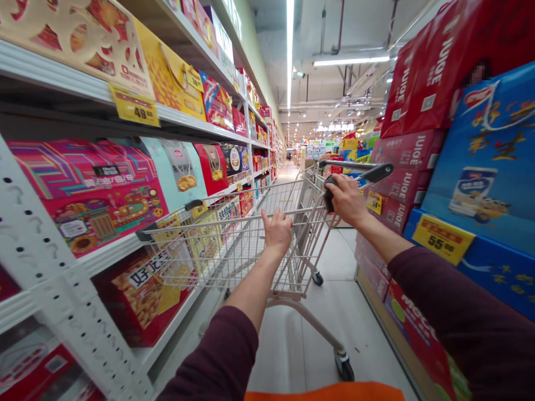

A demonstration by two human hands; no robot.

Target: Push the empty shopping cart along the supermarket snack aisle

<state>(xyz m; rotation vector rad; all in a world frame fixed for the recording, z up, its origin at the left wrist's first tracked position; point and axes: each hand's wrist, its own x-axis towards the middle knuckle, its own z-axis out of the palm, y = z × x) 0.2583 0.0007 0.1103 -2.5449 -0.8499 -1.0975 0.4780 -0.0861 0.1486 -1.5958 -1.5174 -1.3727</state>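
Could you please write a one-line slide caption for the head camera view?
Left hand and right hand grip a wire shopping cart in a supermarket aisle.

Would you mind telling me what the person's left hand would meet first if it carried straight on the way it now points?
The left hand rests on the wire shopping cart basket, so that wire is the first thing in its line; what lies beyond is hard to judge.
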